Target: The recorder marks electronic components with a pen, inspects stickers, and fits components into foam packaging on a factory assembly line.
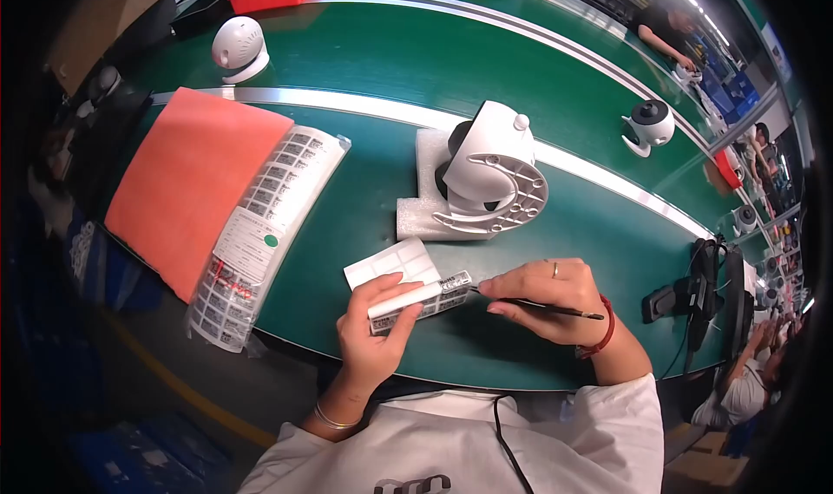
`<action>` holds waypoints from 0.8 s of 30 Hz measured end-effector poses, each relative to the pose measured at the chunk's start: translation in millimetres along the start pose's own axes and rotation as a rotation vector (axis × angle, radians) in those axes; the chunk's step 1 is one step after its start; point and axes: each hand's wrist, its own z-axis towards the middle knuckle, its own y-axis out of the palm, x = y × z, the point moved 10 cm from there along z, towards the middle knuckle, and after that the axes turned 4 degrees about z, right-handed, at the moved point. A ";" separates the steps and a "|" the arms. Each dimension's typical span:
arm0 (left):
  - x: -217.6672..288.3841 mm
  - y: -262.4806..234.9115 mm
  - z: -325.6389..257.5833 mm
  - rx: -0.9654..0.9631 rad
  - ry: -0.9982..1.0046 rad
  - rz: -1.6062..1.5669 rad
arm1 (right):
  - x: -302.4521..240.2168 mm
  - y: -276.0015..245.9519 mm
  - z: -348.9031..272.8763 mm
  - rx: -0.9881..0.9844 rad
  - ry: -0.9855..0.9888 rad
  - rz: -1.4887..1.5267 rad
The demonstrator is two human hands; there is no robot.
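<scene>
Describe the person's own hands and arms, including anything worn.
The left hand is ungloved, with a thin metallic bangle at the wrist. The right hand, also ungloved, has a ring and a red bracelet. White sleeves leave the forearms bare.

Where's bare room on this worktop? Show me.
Free: the green worktop between the white rounded plastic device and black boxy adapter; also a strip between that device's pale foam block and white label sheets. Crowded: at left under the flat orange sheet, around the left hand and right hand.
</scene>
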 end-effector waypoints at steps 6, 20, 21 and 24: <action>-0.2 2.7 1.7 -0.060 -0.008 0.013 | -1.8 -8.6 2.5 0.081 -0.005 -0.021; -9.7 4.5 2.8 -0.050 -0.122 -0.016 | -1.3 -5.5 -2.2 0.083 0.011 -0.045; -8.9 4.2 3.0 -0.049 -0.123 -0.018 | 1.3 -3.2 -2.5 0.063 0.035 -0.006; -10.2 5.9 2.4 -0.076 -0.148 -0.013 | 11.0 2.2 -2.6 0.036 0.097 0.060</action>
